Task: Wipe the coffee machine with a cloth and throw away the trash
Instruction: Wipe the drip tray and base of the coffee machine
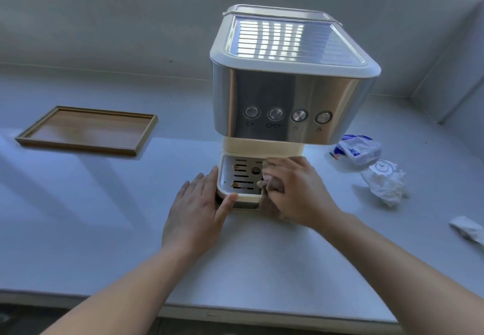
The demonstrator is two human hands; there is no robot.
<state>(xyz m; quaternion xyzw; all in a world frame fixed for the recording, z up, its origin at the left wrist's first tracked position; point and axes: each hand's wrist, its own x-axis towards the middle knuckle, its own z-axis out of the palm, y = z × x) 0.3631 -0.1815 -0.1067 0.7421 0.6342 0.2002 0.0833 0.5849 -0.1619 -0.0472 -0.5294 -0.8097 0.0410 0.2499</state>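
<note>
Head view: right hand (296, 190) grips pinkish cloth (273, 186) on stained grate (242, 176), left hand (199, 211) flat.

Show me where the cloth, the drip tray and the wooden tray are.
cloth (273, 186): head view, on its bunched pink fold.
drip tray (247, 177): head view, on its slotted metal grate.
wooden tray (86, 130): head view, on its bare floor.

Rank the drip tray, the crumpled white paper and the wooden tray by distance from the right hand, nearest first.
1. Drip tray: directly under the right hand.
2. Crumpled white paper: off to its right.
3. Wooden tray: far over on the left.
</note>
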